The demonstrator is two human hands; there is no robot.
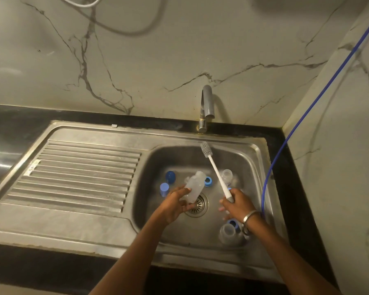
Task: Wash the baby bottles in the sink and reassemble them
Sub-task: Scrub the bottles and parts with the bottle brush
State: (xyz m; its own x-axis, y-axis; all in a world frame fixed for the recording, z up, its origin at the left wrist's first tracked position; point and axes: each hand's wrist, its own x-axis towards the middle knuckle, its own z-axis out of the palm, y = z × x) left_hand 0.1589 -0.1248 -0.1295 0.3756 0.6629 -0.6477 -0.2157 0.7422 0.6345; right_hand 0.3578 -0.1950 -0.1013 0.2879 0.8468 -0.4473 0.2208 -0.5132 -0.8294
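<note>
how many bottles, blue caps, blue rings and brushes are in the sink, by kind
bottles: 3 (held, back right, front)
blue caps: 2 ()
blue rings: 2 ()
brushes: 1
total: 8

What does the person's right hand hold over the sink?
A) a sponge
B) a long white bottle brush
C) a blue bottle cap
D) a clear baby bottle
B: the right hand grips the handle end of the bottle brush, its bristled head pointing up toward the tap; the left hand holds the clear bottle.
</note>
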